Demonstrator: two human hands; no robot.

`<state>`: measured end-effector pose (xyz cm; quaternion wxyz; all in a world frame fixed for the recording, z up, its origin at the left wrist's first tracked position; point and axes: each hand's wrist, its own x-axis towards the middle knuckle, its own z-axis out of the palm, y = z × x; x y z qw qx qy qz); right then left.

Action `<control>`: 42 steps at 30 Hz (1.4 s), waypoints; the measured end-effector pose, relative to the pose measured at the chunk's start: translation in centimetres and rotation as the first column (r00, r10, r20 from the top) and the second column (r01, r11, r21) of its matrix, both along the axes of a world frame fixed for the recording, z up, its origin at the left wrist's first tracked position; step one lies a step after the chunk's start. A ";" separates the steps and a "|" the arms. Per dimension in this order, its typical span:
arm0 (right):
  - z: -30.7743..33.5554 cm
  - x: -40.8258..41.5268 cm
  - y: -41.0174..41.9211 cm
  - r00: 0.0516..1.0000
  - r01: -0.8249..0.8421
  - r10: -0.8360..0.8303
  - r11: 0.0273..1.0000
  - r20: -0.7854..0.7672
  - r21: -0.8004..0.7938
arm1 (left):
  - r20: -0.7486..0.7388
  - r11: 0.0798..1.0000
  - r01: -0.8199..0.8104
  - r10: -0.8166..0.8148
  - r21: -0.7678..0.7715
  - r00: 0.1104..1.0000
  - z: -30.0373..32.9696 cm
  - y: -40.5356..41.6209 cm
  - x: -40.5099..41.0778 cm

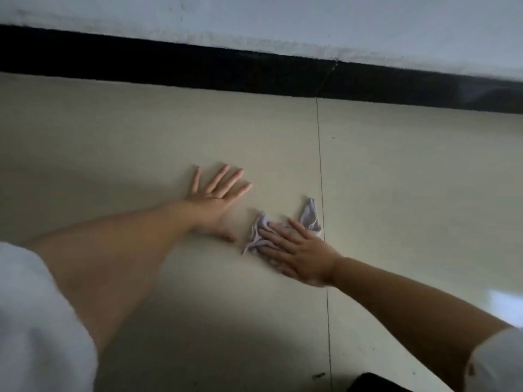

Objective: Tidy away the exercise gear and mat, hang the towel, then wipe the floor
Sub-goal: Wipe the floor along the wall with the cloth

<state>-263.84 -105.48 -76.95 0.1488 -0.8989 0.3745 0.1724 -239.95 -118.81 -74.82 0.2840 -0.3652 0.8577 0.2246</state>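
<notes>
On the glossy cream tiled floor (141, 131), the right hand (300, 250) presses a crumpled pale lilac cloth (310, 215) flat with straight fingers, just right of the left hand (215, 199), splayed open on bare tile.

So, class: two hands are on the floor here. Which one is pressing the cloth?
The right hand. Its straight fingers press the crumpled pale cloth onto the floor; the left hand lies spread on bare tile beside it.
</notes>
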 end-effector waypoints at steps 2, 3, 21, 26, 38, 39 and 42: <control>0.4 -2.8 -4.6 0.998 0.030 -0.027 0.999 -0.062 0.040 | 0.012 0.999 -0.027 0.027 -0.043 1.000 0.8 1.0 -0.3; 0.6 -3.9 -7.3 0.996 0.049 -0.047 0.998 -0.079 0.027 | 0.023 0.995 -0.064 0.066 -0.074 0.998 1.1 1.8 -0.5; 0.2 -1.9 -14.7 0.627 0.767 -0.759 0.641 0.174 0.030 | -0.105 0.705 -0.708 0.703 -0.023 0.703 -0.9 9.4 -11.3; 1.0 -18.6 -13.6 0.064 0.995 -0.988 0.052 0.142 -0.086 | -0.043 0.717 -0.697 0.695 -0.023 0.717 -0.8 9.0 -11.3; 0.5 0.8 -10.8 0.946 0.306 -0.305 0.952 0.112 0.002 | 0.000 0.702 -0.710 0.711 -0.060 0.703 -0.9 8.8 -11.8; 0.7 -0.9 -11.5 0.957 0.269 -0.265 0.963 0.117 -0.012 | -0.013 0.698 -0.714 0.715 -0.060 0.699 -1.0 8.9 -11.7; 0.0 -10.2 -12.9 0.837 0.545 -0.532 0.831 0.126 -0.110 | -0.044 0.697 -0.715 0.713 -0.058 0.699 -1.1 9.0 -11.5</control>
